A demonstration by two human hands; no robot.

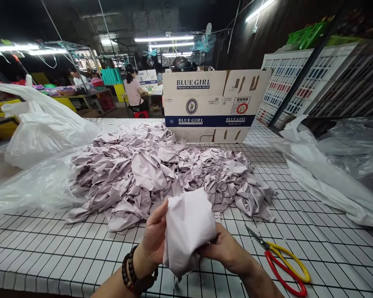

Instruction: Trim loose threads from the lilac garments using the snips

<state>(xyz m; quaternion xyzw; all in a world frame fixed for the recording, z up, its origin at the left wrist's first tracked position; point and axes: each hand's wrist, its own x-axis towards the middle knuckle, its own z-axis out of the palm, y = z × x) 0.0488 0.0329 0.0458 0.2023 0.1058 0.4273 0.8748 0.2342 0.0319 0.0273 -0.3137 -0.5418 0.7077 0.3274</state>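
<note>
A pale lilac piece of fabric [189,227] is held up near the front edge of the table, between both hands. My left hand [153,238], with a dark bead bracelet on the wrist, is closed on its left side. My right hand [225,250] grips its lower right edge with fingers pinched. Just beyond them lies a large heap of the same lilac fabric pieces [161,169], spread across the middle of the table.
The table [49,248] has a white top with a black grid. Scissors [282,260] with red and yellow handles lie right of my hands. A Blue Girl cardboard box [211,103] stands behind the heap. Clear plastic bags [40,128] flank both sides. A seated person [133,91] works far back.
</note>
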